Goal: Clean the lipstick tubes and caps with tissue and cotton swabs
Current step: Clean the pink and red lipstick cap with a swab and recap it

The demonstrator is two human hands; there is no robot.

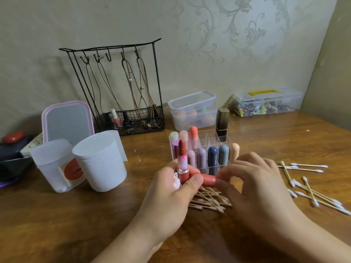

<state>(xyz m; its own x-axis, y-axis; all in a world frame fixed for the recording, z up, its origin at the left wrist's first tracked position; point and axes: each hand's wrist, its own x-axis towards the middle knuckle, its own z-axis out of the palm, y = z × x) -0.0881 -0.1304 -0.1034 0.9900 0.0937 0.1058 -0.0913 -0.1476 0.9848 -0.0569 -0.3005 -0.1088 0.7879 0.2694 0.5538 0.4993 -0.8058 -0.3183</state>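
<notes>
Head view, left to right: the left hand, at lower centre of the frame, grasps an uncapped lipstick tube upright with a tissue tucked in its palm. Just right of it, the right hand pinches the cap, whose long axis lies sideways, across the tube's. Recapping likely needs the cap turned upright.

Tissue mostly buried in left hand. Used swab pile partly under both hands. Dark box cut by left edge. Far right container's contents too small to tell.
</notes>
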